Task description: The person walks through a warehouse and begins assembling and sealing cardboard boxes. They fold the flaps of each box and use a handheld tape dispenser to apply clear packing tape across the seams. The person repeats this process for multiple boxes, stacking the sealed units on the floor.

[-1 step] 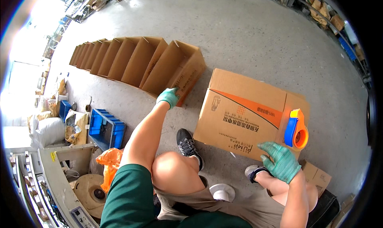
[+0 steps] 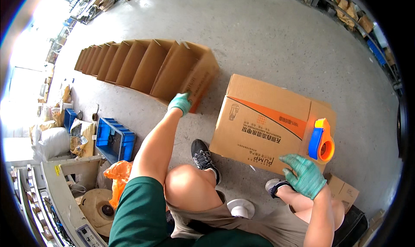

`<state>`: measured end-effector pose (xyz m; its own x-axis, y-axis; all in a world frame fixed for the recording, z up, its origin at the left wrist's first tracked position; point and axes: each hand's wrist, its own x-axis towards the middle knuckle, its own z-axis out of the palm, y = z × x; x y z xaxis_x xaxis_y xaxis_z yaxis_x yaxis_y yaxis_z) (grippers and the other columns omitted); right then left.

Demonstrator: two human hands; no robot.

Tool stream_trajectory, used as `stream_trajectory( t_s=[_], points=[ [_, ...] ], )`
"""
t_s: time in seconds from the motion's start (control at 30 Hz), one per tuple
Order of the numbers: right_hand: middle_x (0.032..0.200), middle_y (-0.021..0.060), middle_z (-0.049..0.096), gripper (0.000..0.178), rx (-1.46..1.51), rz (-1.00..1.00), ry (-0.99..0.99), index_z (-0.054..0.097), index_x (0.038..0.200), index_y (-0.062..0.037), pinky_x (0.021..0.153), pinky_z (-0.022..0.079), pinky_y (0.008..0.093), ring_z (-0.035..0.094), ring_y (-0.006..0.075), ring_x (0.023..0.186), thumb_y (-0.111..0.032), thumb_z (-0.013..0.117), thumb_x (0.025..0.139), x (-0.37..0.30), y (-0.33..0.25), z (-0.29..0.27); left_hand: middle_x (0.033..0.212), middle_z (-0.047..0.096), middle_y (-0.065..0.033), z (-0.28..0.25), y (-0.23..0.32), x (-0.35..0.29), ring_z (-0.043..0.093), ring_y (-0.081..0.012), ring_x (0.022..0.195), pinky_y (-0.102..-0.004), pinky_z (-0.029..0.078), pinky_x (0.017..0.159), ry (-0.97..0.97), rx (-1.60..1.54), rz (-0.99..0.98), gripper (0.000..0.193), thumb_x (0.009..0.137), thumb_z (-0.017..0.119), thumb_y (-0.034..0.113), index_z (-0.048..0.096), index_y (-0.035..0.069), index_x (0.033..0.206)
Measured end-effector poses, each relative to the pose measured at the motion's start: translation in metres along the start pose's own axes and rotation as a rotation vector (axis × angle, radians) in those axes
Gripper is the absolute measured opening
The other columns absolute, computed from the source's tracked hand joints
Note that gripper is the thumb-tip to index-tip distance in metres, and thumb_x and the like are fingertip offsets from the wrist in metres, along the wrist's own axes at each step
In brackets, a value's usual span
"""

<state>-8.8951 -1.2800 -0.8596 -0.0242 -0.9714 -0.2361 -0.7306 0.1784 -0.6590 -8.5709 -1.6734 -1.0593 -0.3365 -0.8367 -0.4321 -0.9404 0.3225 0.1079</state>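
My left hand [image 2: 180, 103], in a green glove, grips the near edge of an open cardboard box [image 2: 201, 85], the closest in a row of open boxes [image 2: 125, 63] standing on the floor. Its fingers are closed over the cardboard. In front of me lies a large closed cardboard box [image 2: 259, 121] with an orange printed band. On its right end rests a tape dispenser [image 2: 320, 141] in orange, blue and yellow. My right hand [image 2: 306, 175], gloved too, hovers at this box's near right edge, fingers apart and holding nothing.
A blue crate [image 2: 116, 139] stands at the left, beside an orange plastic bag [image 2: 117, 180] and a pale machine [image 2: 71, 195]. A smaller carton [image 2: 342, 191] sits by my right knee. Loaded shelving [image 2: 363, 28] runs along the far right.
My left hand has moved slightly left and up, pushing the nearest open box toward the row. The right hand and the closed box stay in place.
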Motion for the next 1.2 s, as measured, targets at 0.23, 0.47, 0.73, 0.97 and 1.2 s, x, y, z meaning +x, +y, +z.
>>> stream_trajectory(
  t_s=[0.23,0.47,0.73,0.97,1.2],
  points=[
    [0.114,0.0177,0.067,0.033,0.003,0.073,-0.073,0.065,0.119,-0.008,0.087,0.054,0.0434,0.065,0.0362,0.102,-0.013,0.067,0.087,0.02,0.007,0.007,0.135,0.057,-0.0248,-0.012,-0.082,0.074,0.057,-0.0384,0.123,-0.041,0.046,0.106,0.059,-0.14,-0.121,0.056,0.091,0.067,0.033,0.052,0.022,0.143],
    [0.113,0.017,0.067,0.035,0.055,0.098,-0.125,0.065,0.121,-0.0076,0.088,0.054,0.0438,0.065,0.0365,0.103,-0.013,0.067,0.086,0.036,0.013,0.022,0.159,0.026,-0.0159,-0.041,-0.14,0.114,0.046,-0.0399,0.134,-0.0472,0.038,0.113,0.041,0.087,-0.411,0.062,0.089,0.065,0.046,0.044,0.041,0.147],
    [0.122,0.0184,0.061,0.05,-0.194,0.34,0.182,0.056,0.135,-0.0113,0.092,0.052,0.0446,0.061,0.0375,0.108,-0.015,0.068,0.087,0.024,0.024,-0.009,0.166,0.01,-0.0019,-0.064,-0.059,0.071,0.017,-0.039,0.149,-0.0718,0.026,0.108,0.222,0.329,-0.201,0.057,0.092,0.062,0.048,0.045,0.043,0.146],
    [0.12,0.0206,0.06,0.073,-0.406,0.711,0.125,0.038,0.151,-0.0187,0.09,0.052,0.0478,0.062,0.0391,0.107,-0.02,0.071,0.086,-0.01,0.061,-0.018,0.105,0.065,-0.0065,-0.05,0.083,-0.02,0.061,-0.0159,0.093,-0.0351,0.055,0.081,-0.386,-0.582,0.213,0.036,0.095,0.05,0.008,0.057,0.003,0.131],
    [0.109,0.0229,0.066,0.036,-0.23,0.705,0.355,0.063,0.125,-0.0161,0.087,0.052,0.0491,0.066,0.0377,0.1,-0.037,0.045,0.102,-0.008,0.151,0.048,0.12,0.062,-0.0075,-0.056,0.16,-0.077,0.061,-0.0197,0.105,-0.0378,0.056,0.084,-0.482,-0.628,-0.028,0.034,0.1,0.049,0.015,0.055,0.005,0.132]
  ],
)
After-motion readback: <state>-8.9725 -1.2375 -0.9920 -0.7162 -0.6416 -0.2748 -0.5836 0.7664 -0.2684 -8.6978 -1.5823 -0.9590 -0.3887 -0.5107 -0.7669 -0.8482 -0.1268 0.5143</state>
